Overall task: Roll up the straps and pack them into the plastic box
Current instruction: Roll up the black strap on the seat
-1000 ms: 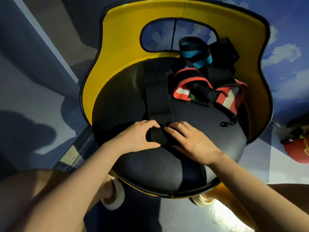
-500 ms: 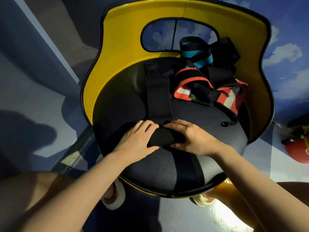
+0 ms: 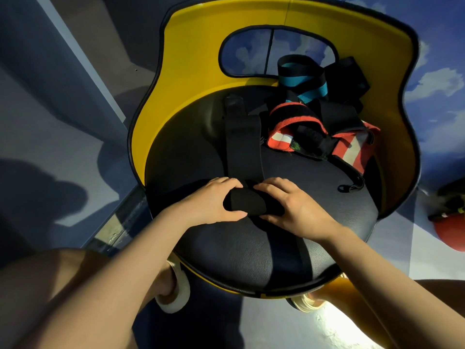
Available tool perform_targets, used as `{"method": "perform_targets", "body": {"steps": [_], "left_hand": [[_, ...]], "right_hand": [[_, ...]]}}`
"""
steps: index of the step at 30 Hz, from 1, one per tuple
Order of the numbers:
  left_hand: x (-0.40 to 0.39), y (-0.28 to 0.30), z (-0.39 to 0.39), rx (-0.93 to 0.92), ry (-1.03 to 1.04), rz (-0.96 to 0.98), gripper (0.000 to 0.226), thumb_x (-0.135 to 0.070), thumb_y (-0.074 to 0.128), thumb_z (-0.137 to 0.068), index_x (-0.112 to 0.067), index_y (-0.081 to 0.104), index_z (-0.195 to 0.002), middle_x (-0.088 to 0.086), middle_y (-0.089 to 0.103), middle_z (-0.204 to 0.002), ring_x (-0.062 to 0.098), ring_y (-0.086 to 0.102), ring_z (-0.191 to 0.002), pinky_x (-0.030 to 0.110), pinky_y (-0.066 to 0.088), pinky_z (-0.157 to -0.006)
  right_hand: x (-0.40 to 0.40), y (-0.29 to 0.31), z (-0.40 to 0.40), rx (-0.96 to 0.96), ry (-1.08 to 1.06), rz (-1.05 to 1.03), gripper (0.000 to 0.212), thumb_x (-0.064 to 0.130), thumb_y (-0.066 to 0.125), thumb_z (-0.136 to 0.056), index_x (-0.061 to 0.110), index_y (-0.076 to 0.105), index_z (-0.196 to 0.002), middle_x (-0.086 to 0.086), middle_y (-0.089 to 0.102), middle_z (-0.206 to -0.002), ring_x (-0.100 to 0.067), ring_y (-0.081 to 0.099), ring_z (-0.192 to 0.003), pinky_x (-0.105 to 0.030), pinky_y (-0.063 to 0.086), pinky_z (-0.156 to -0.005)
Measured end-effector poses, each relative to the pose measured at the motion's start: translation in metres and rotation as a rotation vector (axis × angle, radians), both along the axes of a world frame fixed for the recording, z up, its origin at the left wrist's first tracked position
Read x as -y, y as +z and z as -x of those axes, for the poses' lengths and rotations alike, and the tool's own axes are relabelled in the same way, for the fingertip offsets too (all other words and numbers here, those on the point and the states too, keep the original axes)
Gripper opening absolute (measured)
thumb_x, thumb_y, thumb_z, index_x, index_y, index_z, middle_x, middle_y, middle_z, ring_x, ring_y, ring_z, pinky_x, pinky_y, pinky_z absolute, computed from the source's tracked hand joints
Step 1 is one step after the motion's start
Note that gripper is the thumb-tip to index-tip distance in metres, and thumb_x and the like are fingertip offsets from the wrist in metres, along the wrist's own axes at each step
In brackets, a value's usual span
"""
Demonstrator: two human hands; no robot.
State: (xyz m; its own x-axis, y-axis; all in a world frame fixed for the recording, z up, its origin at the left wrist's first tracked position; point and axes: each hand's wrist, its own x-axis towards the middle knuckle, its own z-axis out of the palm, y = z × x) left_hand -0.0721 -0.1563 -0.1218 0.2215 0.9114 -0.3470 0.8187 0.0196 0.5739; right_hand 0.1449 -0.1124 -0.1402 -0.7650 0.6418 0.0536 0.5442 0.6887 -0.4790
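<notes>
A black strap (image 3: 243, 144) lies flat along the black round seat (image 3: 251, 248) of a yellow chair, running away from me. Its near end is wound into a thick black roll (image 3: 247, 202). My left hand (image 3: 214, 205) grips the roll's left end, fingers curled over the top and thumb below. My right hand (image 3: 292, 207) grips the right end the same way. At the seat's back right sits a heap of other straps: a red and white one (image 3: 284, 139), a black and teal one (image 3: 302, 81), and black ones. No plastic box is in view.
The yellow chair back (image 3: 201, 59) curves around the seat's far side with an oval cut-out. A small black loop (image 3: 349, 187) lies on the seat at right. A white tape roll (image 3: 176, 295) sits under the seat's front left. A red object (image 3: 450, 230) lies at the right edge.
The roll has grown thicker and moved slightly away from me along the strap. Both hands have shifted from flat on top to curled around its ends.
</notes>
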Motion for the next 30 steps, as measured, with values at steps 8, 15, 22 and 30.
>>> {"method": "perform_targets", "body": {"steps": [8, 15, 22, 30], "left_hand": [[0.01, 0.0, -0.014, -0.091, 0.083, -0.089, 0.068, -0.045, 0.065, -0.082, -0.024, 0.034, -0.139, -0.005, 0.032, -0.134, 0.013, 0.037, -0.124, 0.026, 0.036, -0.097], [0.02, -0.002, -0.03, 0.129, 0.367, 0.01, 0.076, -0.03, 0.061, -0.089, -0.022, 0.015, -0.149, 0.003, 0.027, -0.153, 0.019, 0.028, -0.139, 0.026, 0.027, -0.106], [0.025, -0.002, -0.039, 0.278, 0.45, 0.102, 0.078, -0.019, 0.055, -0.093, -0.02, 0.002, -0.15, 0.006, 0.015, -0.157, 0.02, 0.019, -0.143, 0.026, 0.021, -0.11], [0.021, -0.003, -0.032, 0.219, 0.372, 0.146, 0.08, -0.022, 0.054, -0.094, -0.022, -0.003, -0.15, 0.006, 0.012, -0.158, 0.021, 0.019, -0.143, 0.029, 0.022, -0.111]], "right_hand": [[-0.009, 0.011, 0.005, -0.022, -0.05, 0.275, 0.065, 0.027, 0.075, -0.078, 0.021, 0.047, -0.135, 0.002, 0.05, -0.129, -0.007, 0.047, -0.119, -0.008, 0.029, -0.1], [-0.004, 0.01, 0.008, -0.072, -0.232, 0.437, 0.07, 0.025, 0.075, -0.077, 0.026, 0.042, -0.139, 0.008, 0.055, -0.129, -0.004, 0.051, -0.117, -0.002, 0.033, -0.091], [0.027, -0.01, 0.017, -0.262, -0.324, 0.625, 0.088, 0.008, 0.061, -0.089, 0.023, -0.001, -0.149, 0.045, 0.019, -0.12, 0.027, 0.021, -0.113, 0.011, 0.018, -0.087], [0.019, -0.004, 0.016, -0.226, -0.348, 0.476, 0.064, 0.021, 0.07, -0.083, 0.024, 0.038, -0.139, 0.007, 0.048, -0.136, -0.007, 0.044, -0.125, -0.016, 0.033, -0.101]]}}
